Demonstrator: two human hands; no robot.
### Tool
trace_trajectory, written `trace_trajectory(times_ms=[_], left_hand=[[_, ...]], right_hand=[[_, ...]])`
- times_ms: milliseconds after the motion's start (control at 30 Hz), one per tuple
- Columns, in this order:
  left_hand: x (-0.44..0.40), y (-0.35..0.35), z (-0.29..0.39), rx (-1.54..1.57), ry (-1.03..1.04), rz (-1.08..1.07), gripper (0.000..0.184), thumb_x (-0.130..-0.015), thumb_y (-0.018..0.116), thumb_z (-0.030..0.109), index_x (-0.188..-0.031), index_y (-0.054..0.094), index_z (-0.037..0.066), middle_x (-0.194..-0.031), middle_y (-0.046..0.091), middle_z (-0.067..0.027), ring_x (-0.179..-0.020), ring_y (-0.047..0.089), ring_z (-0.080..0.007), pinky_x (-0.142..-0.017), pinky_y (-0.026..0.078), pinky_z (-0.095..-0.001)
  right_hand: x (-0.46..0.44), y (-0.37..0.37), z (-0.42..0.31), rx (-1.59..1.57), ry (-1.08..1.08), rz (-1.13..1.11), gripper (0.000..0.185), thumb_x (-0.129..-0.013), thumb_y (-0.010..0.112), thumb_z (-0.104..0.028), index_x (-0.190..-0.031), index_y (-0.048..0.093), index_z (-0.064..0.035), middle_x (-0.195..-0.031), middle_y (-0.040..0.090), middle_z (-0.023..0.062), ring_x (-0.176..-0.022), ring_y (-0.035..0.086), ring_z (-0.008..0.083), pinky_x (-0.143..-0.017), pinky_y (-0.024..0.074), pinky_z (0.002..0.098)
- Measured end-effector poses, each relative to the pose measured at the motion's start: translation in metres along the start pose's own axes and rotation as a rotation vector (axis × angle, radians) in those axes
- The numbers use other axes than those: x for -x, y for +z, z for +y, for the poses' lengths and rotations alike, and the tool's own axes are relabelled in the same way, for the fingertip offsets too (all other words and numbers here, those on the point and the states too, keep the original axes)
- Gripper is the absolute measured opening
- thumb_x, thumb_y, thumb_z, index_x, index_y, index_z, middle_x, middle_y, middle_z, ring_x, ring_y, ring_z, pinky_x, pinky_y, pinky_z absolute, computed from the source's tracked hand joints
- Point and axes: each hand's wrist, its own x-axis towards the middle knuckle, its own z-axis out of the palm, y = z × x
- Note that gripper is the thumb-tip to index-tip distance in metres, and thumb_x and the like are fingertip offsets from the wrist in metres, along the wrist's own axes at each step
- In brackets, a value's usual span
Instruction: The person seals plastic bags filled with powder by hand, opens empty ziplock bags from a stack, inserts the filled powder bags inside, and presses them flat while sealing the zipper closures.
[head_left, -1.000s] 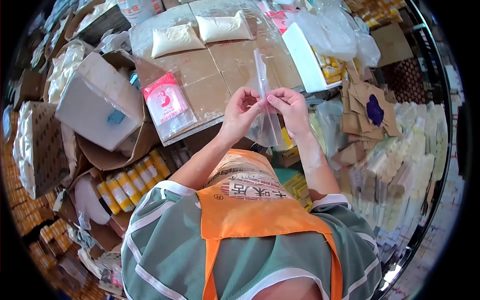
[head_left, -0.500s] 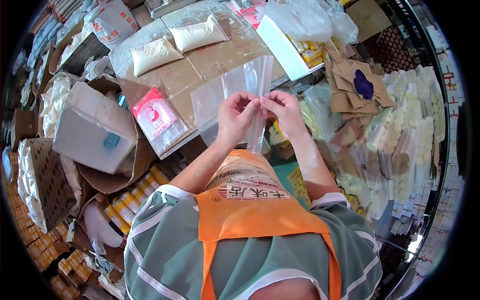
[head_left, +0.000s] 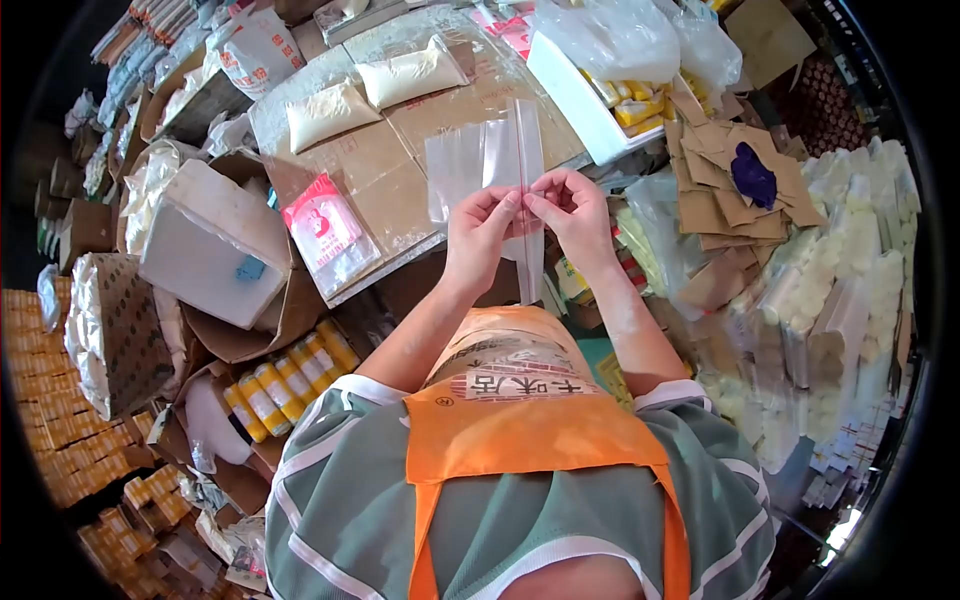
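A clear plastic zip bag (head_left: 462, 160) is held up in front of my orange apron, with its reddish seal strip running up and down. My left hand (head_left: 480, 232) pinches the strip between thumb and fingers. Right beside it, my right hand (head_left: 574, 222) grips the same strip, the two sets of fingertips nearly touching. The bag looks flat, with no contents visible. Beyond it, on the cardboard-covered table (head_left: 400, 165), lie two filled bags of cream-coloured powder, one on the left (head_left: 332, 116) and one on the right (head_left: 412, 74). A pink-and-clear pack of bags (head_left: 325, 225) lies near the table's front left corner.
A white foam box (head_left: 590, 115) with yellow packets stands at the table's right. Torn cardboard pieces (head_left: 715, 205) bear a purple item (head_left: 752, 176). Long clear-wrapped stacks (head_left: 810, 270) fill the right side. A foam box (head_left: 212, 245) in a carton and yellow-wrapped rolls (head_left: 285, 390) are at left.
The view has shifted, so the surroundings sit farther right. The bag appears narrower and turned slightly. Both hands keep their pinch on its strip.
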Motion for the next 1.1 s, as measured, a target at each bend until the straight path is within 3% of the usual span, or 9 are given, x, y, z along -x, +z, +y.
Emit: trace_trajectory(times_ms=[167,233,333,467,533,633,833,900,1100], left_hand=[[-0.002,0.026,-0.019,0.057,-0.108,-0.055,0.016,-0.095,0.054,0.015,-0.096,0.062,0.001,-0.093,0.066,-0.0069,-0.085,0.066,-0.0156,-0.078,0.056,-0.0328],[-0.002,0.040,-0.028,-0.091,-0.096,-0.059,0.015,-0.094,0.057,0.015,-0.096,0.063,0.001,-0.088,0.065,-0.0044,-0.080,0.063,-0.0118,-0.075,0.055,-0.0298],[-0.001,0.057,-0.047,-0.071,-0.116,-0.035,0.013,-0.092,0.060,0.013,-0.093,0.063,0.001,-0.086,0.065,-0.0045,-0.079,0.063,-0.0110,-0.076,0.054,-0.0281],[0.001,0.076,-0.069,-0.039,-0.053,0.020,0.012,-0.089,0.064,0.013,-0.088,0.064,0.001,-0.084,0.065,-0.0044,-0.076,0.061,-0.0106,-0.072,0.052,-0.0253],[0.002,0.080,-0.076,-0.073,-0.062,0.033,0.012,-0.089,0.065,0.013,-0.087,0.064,0.001,-0.083,0.065,-0.0044,-0.074,0.061,-0.0105,-0.071,0.051,-0.0248],[0.004,0.083,-0.087,-0.152,-0.070,0.049,0.013,-0.088,0.067,0.012,-0.086,0.064,0.000,-0.080,0.065,-0.0047,-0.071,0.059,-0.0101,-0.068,0.049,-0.0243],[0.015,0.086,-0.092,-0.088,-0.032,0.094,0.013,-0.087,0.067,0.012,-0.085,0.063,0.000,-0.082,0.066,-0.0051,-0.073,0.060,-0.0103,-0.069,0.050,-0.0247],[0.017,0.082,-0.091,-0.065,-0.067,0.061,0.006,-0.089,0.063,0.007,-0.088,0.062,0.002,-0.088,0.065,-0.0073,-0.081,0.063,-0.0154,-0.076,0.053,-0.0290],[0.020,0.076,-0.082,-0.038,-0.051,0.037,0.013,-0.086,0.069,0.014,-0.084,0.064,0.002,-0.080,0.066,-0.0045,-0.073,0.060,-0.0103,-0.070,0.051,-0.0251]], right_hand=[[0.010,-0.051,-0.001,-0.021,-0.015,-0.067,0.019,-0.078,0.072,-0.005,-0.097,0.067,-0.0045,-0.076,0.055,-0.0048,-0.068,0.048,0.0023,-0.064,0.0440,0.0185],[0.011,-0.073,0.006,0.010,-0.017,-0.108,0.022,-0.080,0.071,-0.006,-0.101,0.068,-0.0039,-0.080,0.061,-0.0018,-0.072,0.054,0.0041,-0.068,0.0478,0.0200],[0.017,-0.097,0.009,-0.069,0.069,-0.219,0.021,-0.083,0.069,-0.007,-0.103,0.067,-0.0022,-0.092,0.069,0.0061,-0.084,0.063,0.0094,-0.074,0.0511,0.0237],[0.030,-0.118,-0.002,0.015,0.023,-0.229,0.024,-0.081,0.070,-0.007,-0.103,0.067,-0.0005,-0.091,0.069,0.0070,-0.082,0.064,0.0120,-0.073,0.0520,0.0253],[0.036,-0.126,-0.007,0.284,-0.223,-0.242,0.027,-0.078,0.071,-0.009,-0.102,0.066,0.0009,-0.093,0.068,0.0103,-0.081,0.066,0.0172,-0.071,0.0531,0.0270],[0.039,-0.135,-0.007,0.468,-0.326,-0.275,0.029,-0.075,0.072,-0.011,-0.102,0.066,0.0006,-0.094,0.067,0.0130,-0.080,0.066,0.0211,-0.070,0.0535,0.0283],[0.042,-0.143,0.003,0.236,-0.194,-0.332,0.019,-0.082,0.066,-0.010,-0.097,0.067,0.0023,-0.092,0.068,0.0141,-0.079,0.067,0.0211,-0.069,0.0536,0.0295],[0.041,-0.143,0.003,0.229,-0.203,-0.344,0.018,-0.083,0.064,-0.009,-0.096,0.067,0.0030,-0.091,0.068,0.0144,-0.079,0.067,0.0209,-0.069,0.0537,0.0293],[0.047,-0.126,0.002,0.203,-0.173,-0.290,0.015,-0.082,0.063,-0.007,-0.093,0.067,0.0034,-0.083,0.069,0.0134,-0.073,0.068,0.0188,-0.066,0.0537,0.0282]])
